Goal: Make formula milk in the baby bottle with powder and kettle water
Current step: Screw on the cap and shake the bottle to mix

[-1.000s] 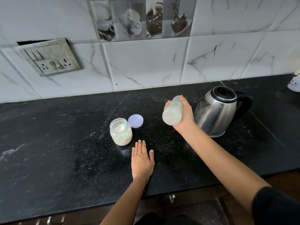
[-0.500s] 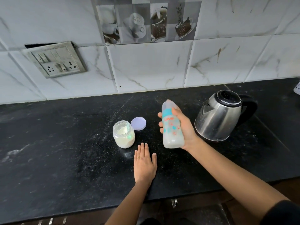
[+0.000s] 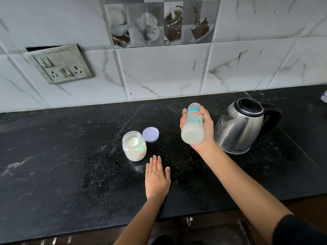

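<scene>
Your right grip (image 3: 207, 131) is wrapped round the bottle (image 3: 192, 128), which is lifted off the table (image 3: 70, 165) and tipped, base toward you, between jar (image 3: 134, 147) and kettle (image 3: 238, 126). Looks like the mixing shake: hold firm, swing from the wrist, steer clear of the kettle, and check the base for clumps. Left grip (image 3: 156, 181) lies flat on the table, fingers straight. Count: one bottle, one kettle, one open powder jar, one lid (image 3: 150, 134) beside it.
</scene>
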Available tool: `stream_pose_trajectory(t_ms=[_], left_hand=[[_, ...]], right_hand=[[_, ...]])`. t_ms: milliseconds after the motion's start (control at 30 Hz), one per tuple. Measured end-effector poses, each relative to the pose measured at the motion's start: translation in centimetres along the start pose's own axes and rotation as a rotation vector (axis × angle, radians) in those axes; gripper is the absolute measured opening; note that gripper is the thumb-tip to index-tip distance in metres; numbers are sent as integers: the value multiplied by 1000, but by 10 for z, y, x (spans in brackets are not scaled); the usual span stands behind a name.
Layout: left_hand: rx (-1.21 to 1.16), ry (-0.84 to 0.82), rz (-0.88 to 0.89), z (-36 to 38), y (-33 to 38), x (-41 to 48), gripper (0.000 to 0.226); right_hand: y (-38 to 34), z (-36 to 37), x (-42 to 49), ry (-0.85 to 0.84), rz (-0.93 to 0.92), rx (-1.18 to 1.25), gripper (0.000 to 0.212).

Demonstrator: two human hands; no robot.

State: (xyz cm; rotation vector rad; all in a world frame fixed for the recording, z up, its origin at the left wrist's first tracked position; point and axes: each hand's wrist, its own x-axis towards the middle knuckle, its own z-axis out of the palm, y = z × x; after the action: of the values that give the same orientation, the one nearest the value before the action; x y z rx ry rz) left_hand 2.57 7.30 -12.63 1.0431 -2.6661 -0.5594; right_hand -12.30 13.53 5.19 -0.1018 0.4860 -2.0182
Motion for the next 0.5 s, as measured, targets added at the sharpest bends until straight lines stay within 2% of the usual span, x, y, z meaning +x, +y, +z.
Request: stream_pose_trajectory(t_ms=[67, 167, 300, 433, 500], left_hand=[[-2, 0, 2, 0, 0, 0, 79], [3, -2, 4, 1, 0, 1, 80], [23, -6, 9, 0, 0, 0, 80], [7, 6, 8, -1, 1, 0, 80], [11, 8, 9, 0, 1, 0, 80]], right_hand=[[7, -1, -8, -107, 53, -137, 75], [11, 1, -20, -249, 10, -313, 80], [0, 6, -10, -145, 24, -116, 94], [3, 7, -20, -221, 27, -256, 75], [-9, 11, -14, -199, 5, -181, 70]])
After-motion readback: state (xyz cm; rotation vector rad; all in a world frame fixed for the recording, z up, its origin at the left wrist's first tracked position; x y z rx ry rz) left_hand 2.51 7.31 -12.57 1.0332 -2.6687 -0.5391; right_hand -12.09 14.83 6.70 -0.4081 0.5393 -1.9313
